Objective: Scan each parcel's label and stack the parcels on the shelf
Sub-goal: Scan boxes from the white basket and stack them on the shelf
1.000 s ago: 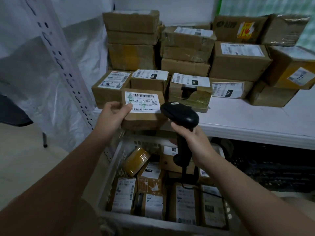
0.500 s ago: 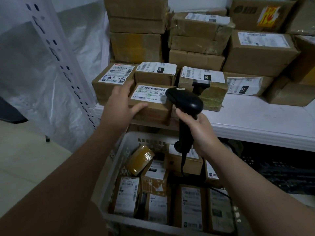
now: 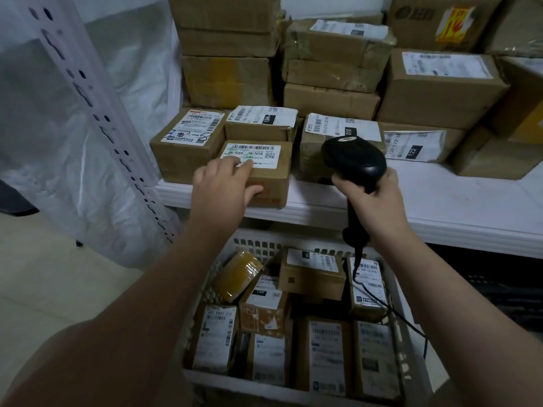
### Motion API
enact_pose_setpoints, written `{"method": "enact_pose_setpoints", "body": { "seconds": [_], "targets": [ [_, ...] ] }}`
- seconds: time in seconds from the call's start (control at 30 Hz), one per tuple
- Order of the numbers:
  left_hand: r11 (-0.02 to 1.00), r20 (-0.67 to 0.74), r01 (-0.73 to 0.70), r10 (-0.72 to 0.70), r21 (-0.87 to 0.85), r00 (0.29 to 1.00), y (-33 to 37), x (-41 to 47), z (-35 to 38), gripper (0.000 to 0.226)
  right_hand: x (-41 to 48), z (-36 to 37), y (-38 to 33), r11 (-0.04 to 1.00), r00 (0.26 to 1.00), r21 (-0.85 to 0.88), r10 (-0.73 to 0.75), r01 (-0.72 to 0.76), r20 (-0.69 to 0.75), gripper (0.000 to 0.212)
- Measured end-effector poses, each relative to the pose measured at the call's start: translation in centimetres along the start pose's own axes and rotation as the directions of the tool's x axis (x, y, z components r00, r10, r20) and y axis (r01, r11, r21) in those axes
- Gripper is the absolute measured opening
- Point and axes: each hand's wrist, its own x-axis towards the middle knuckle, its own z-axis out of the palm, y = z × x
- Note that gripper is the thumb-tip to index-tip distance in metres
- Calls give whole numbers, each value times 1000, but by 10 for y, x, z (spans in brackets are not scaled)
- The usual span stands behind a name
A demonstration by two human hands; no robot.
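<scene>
Stacked cardboard boxes [image 3: 338, 69] fill the back of the white shelf [image 3: 455, 207]. A row of smaller boxes [image 3: 261, 124] stands in front of them, closing in the space behind and left of the parcel [image 3: 264, 183]. A perforated metal post [image 3: 88, 92] rises at the shelf's left end, with plastic sheeting [image 3: 29, 127] behind it. Below the front edge sits a white basket [image 3: 264, 245] packed with more labelled packages [image 3: 326, 353] (one is a roll [image 3: 238, 274] wrapped in brown tape). The parcel sits at the shelf's front edge near the left corner, label up. The left hand [image 3: 226, 186] rests on its near left corner, fingers fairly straight over the label and thumb against the front face. The right hand [image 3: 373, 204] grips the handle of a black scanner [image 3: 352, 160] just right of the parcel, and its cable [image 3: 379, 301] drops into the basket.
</scene>
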Motion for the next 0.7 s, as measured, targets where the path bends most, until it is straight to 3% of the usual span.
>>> {"method": "enact_pose_setpoints", "body": {
  "seconds": [0.07,0.2,0.37,0.47,0.57,0.7],
  "targets": [
    [1000,-21,-13,13,13,1000,0,-2,2,48,-5,3,4,999,994,-24,43,-41,96,17],
    [999,-64,-40,39,-14,997,-5,-10,2,50,-27,7,10,992,951,-76,118,-100,286,19],
    [963,-208,-237,208,-126,956,1,-46,10,43,-67,-1,33,973,896,-156,218,-170,386,19],
    [945,-56,-246,239,-216,969,1,-76,27,30,-86,-9,52,946,857,-216,313,-242,410,12],
    [938,134,-283,312,-200,941,0,-106,50,23,-94,-11,71,915,825,-259,393,-309,407,11],
    [968,442,-108,200,-226,875,6,-130,79,33,-90,-6,90,880,823,-289,461,-377,331,13]
  ]
}}
